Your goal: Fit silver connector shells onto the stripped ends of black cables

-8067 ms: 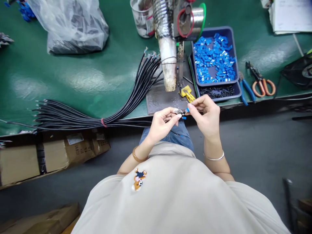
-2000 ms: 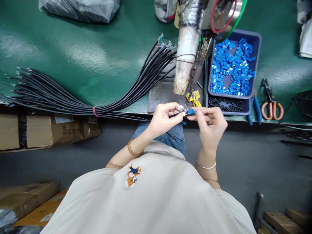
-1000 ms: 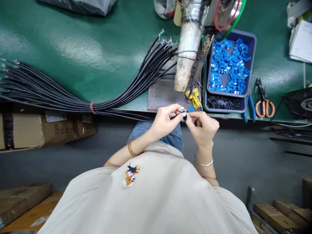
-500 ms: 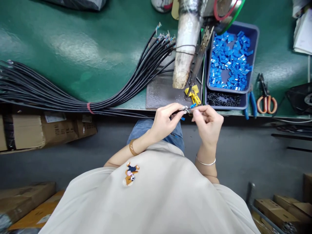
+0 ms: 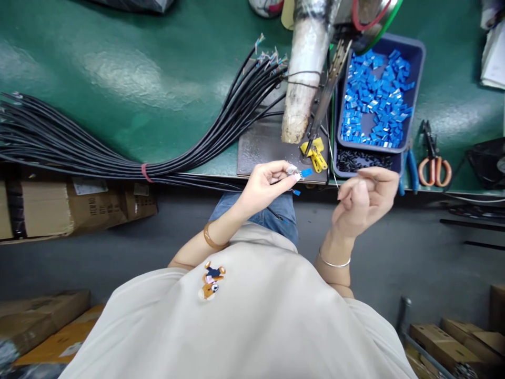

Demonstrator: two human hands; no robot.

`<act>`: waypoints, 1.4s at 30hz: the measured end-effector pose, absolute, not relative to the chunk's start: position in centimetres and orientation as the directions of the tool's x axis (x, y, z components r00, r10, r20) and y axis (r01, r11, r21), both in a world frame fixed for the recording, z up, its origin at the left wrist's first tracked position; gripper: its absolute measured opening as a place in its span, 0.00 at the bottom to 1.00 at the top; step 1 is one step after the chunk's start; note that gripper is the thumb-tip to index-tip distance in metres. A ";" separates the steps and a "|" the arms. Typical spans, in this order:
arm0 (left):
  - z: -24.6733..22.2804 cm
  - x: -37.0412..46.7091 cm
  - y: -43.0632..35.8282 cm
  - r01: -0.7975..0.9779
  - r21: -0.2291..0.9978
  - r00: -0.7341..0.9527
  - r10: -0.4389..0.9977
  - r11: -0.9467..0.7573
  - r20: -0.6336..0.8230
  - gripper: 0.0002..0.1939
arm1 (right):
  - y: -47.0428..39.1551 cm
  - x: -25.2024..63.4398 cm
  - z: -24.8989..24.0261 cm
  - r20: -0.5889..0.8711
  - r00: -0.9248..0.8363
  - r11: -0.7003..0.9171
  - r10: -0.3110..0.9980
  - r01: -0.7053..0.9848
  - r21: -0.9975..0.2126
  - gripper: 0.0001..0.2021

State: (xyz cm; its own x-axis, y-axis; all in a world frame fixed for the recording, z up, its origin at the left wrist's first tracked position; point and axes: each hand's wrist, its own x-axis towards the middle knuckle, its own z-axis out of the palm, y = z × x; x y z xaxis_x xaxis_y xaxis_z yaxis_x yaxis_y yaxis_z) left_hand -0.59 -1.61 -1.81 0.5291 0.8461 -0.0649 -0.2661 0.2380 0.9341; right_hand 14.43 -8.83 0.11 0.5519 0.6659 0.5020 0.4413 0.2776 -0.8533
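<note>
My left hand (image 5: 266, 184) pinches the end of a black cable in front of the table edge. A small blue tab (image 5: 306, 172) sticks out past its fingertips, and a second blue tab (image 5: 296, 192) hangs just below. My right hand (image 5: 365, 200) is apart from it, to the right, in front of the small black parts (image 5: 361, 159). Its fingers are curled in with the thumb against them; what they hold, if anything, is hidden. A thin white strand (image 5: 334, 176) runs down to its fingertips.
A bundle of black cables (image 5: 185, 163), tied with a red band (image 5: 145, 172), lies across the green table. Blue pieces fill a grey bin (image 5: 416, 79). Orange-handled pliers (image 5: 434, 171), blue-handled pliers (image 5: 412, 171), a yellow tool (image 5: 315, 152) and a white-wrapped post (image 5: 300, 79) stand nearby.
My right hand has left the cable end and moved right, towards the black parts. My left hand stays about where it was, with the blue tab now showing more plainly.
</note>
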 end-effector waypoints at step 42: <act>-1.8 0.7 -0.1 -0.295 0.948 0.488 0.872 0.120 0.041 0.17 | -7.3 13.4 -0.8 0.581 0.222 0.290 0.783 0.695 -0.657 0.04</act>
